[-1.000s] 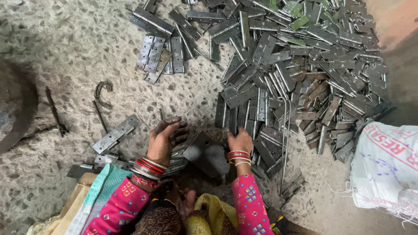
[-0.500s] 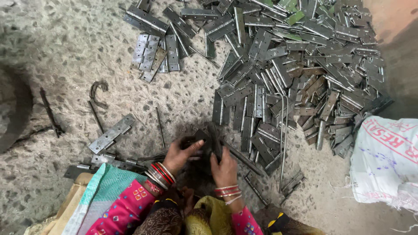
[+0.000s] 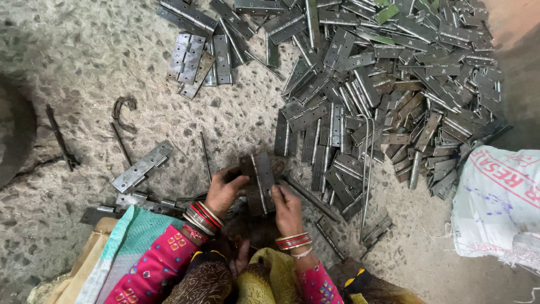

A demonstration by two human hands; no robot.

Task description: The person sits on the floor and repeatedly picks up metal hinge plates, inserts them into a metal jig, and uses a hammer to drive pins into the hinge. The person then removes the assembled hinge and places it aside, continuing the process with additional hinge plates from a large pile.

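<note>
Hinge [image 3: 257,183] now lifted off floor [image 3: 73,73], held between both hands; a second ago hands were spread low over dark pile. Left hand [image 3: 223,191] clamps its left leaf, right hand [image 3: 288,207] pinches lower right edge. Hinge heap [image 3: 382,84] beyond, untouched. Assembly handling under way, judging by grip.

Both hands meet low at centre: left hand [image 3: 224,191] curled, fingers bent inward, bangles stacked at the wrist; right hand [image 3: 288,209] just beside it, fingers pinched closed, thumb up, pink sleeves below.
</note>
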